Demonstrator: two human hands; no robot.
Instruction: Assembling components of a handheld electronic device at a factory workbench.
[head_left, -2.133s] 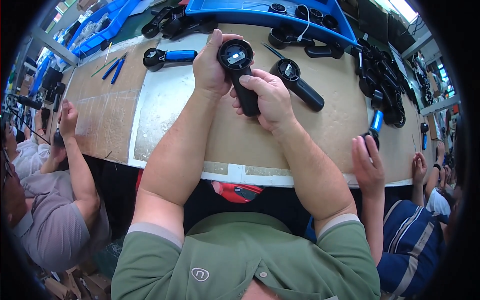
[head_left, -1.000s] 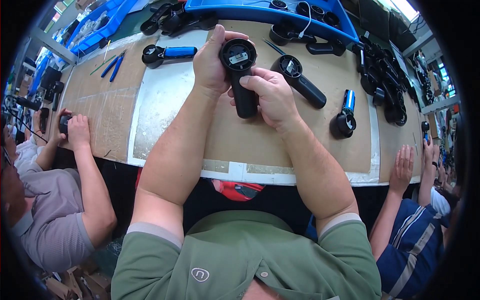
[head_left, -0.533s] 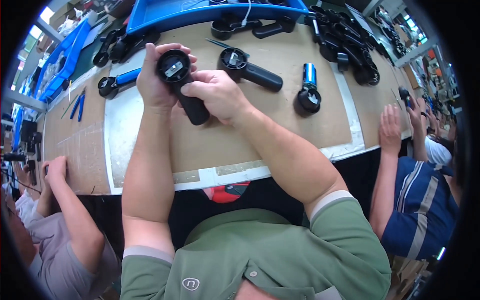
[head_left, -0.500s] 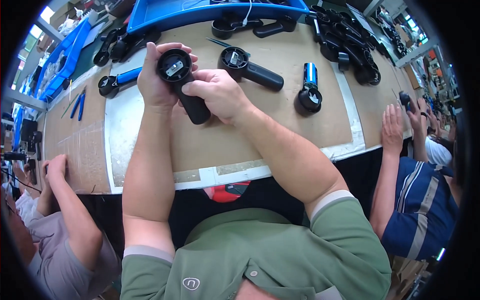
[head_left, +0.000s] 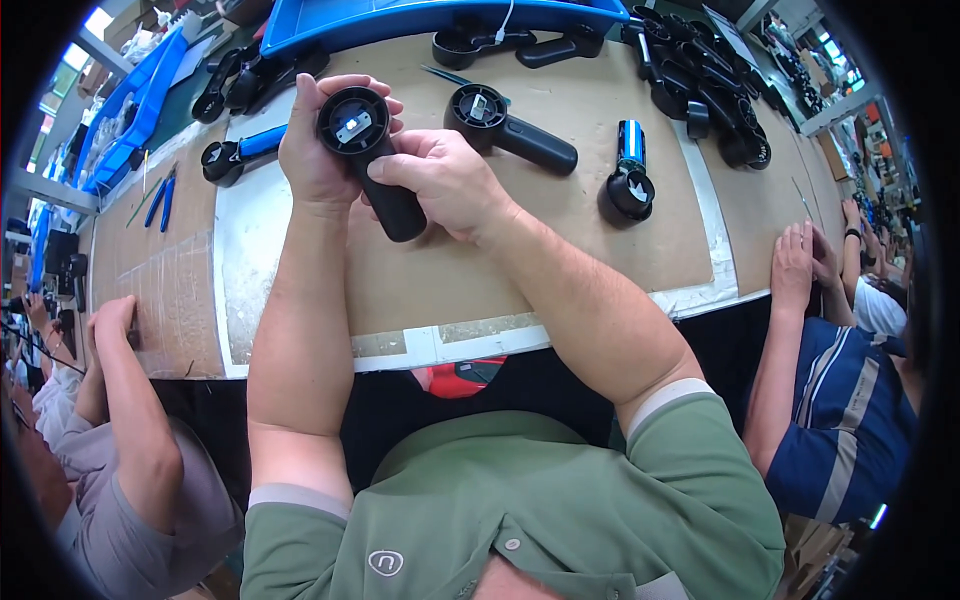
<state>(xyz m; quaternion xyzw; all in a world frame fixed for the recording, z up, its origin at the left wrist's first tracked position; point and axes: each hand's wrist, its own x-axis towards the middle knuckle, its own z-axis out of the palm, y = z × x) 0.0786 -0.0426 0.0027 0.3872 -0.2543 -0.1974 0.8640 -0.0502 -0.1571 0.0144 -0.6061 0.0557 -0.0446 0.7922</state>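
A black handheld fan (head_left: 352, 125) with a round open head is held over the near side of the table. Around the back and side of its head my left hand (head_left: 312, 150) is wrapped. My right hand (head_left: 440, 180) grips the handle, thumb on its front and fingers partly hidden behind it. Inside the head, a pale metallic plate shows a small bright spot. Just right of my hands lies a second black fan (head_left: 520, 140) with a similar plate. Farther right, a fan part with a bare blue cylinder (head_left: 628, 180) lies on the cardboard.
A blue tray (head_left: 440, 22) stands at the far edge. Piles of black fan parts (head_left: 690, 75) lie far right and far left. At left are another blue-handled piece (head_left: 235, 155) and blue pliers (head_left: 160, 200). A tweezers-like tool (head_left: 450, 74) lies behind. People sit on both sides.
Both hands keep their hold on the fan, which has barely moved. The view has shifted slightly. At right, a co-worker's hands have come closer together, and the dark object there no longer shows.
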